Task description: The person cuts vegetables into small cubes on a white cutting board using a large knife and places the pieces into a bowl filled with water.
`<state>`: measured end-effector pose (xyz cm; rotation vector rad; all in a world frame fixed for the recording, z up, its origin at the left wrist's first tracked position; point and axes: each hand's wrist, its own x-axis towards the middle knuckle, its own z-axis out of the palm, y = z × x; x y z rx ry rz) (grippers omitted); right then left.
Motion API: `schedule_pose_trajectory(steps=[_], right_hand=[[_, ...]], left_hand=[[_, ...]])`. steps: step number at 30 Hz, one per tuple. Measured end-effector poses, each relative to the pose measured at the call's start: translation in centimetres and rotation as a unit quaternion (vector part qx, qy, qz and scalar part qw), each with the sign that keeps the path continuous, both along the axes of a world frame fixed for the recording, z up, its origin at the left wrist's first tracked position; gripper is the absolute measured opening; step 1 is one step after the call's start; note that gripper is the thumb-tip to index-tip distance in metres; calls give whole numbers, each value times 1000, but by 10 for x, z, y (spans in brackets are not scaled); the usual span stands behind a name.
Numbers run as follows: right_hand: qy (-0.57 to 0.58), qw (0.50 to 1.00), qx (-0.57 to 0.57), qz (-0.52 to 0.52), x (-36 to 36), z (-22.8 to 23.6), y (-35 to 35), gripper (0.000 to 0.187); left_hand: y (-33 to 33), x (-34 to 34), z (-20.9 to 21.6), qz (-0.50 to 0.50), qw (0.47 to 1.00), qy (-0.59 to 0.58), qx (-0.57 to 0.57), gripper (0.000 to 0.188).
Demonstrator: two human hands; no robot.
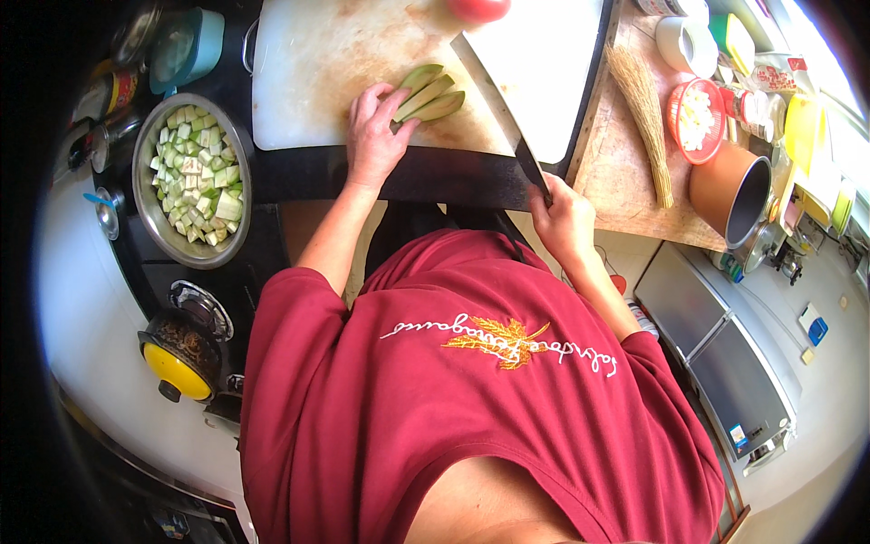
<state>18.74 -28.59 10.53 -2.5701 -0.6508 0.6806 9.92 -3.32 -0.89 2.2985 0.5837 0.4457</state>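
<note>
My left hand is closed around the near end of several green eggplant strips, which fan out to the right on the white cutting board. My right hand grips the dark handle of a kitchen knife. Its long blade slants up and left over the board, apart from the strips. At the board's far edge sits a red tomato, partly cut off by the picture's edge. Left of the board, a steel bowl holds many diced pale-green pieces.
On the right, a wooden board bears a straw brush, a red basket of white pieces and a copper-coloured pot. A yellow-lidded pot stands on the stove at left. A grey refrigerator is at lower right.
</note>
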Motion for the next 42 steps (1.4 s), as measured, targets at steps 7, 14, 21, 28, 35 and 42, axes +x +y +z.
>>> schedule_pose_trajectory(steps=[7, 14, 21, 28, 35, 42], right_hand=[[22, 999, -5, 44, -6, 17, 13, 17], [19, 993, -89, 80, -12, 9, 22, 15], [17, 993, -86, 79, -4, -31, 65, 17], [-39, 997, -17, 69, 5, -24, 64, 21], [17, 998, -13, 59, -19, 6, 43, 13], [20, 995, -59, 76, -33, 9, 32, 12]], left_hand=[[2, 0, -5, 7, 999, -34, -3, 41], [0, 0, -4, 19, 999, -35, 0, 38], [1, 1, -5, 18, 999, -49, -9, 35], [-2, -3, -4, 24, 999, -34, -16, 40], [-4, -17, -1, 54, 996, -36, -65, 42], [-2, -15, 0, 44, 997, -23, -57, 35]])
